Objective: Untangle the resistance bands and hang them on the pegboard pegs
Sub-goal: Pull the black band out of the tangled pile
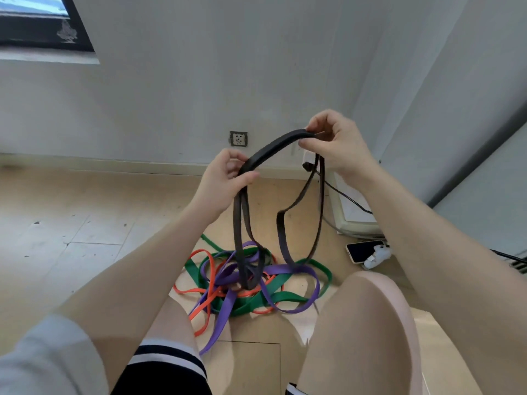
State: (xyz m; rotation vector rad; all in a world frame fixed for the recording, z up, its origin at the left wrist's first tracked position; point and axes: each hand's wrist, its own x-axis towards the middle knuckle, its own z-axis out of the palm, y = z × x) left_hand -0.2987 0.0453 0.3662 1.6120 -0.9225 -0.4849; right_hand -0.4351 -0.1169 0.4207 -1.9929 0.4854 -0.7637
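Black band (pixel 273 145) is up off the floor, stretched as an arc between your two hands, w/ its strands hanging down — the left pair drops straight into the pile (pixel 251 277) of green, purple & orange bands on the floor between your knees. It looks caught there, prob. threaded under a purple loop.

Risks from here: pull up hard and you likely cinch the knot tighter or drag the whole pile along, since the black strands run through the middle of it. The band is elastic, so if it stretches and one hand slips it could snap back at you. The free loop on the right hangs near the cable & plug (pixel 309 166) by the wall; swinging it could snag them. Phone (pixel 363 250) lies on the floor beside the pile, so a dragged pile could shove it. No pegboard in view — you'd have to turn to hang anything.

Hands: left hand (pixel 225 181) is lower, thumb & fingers curled round the band's left end, wrist bent up. Right hand (pixel 333 141) is higher, pinching the band's top between thumb and fingertips, other fingers curled above it. Both forearms are raised in front of you, elbows bent.
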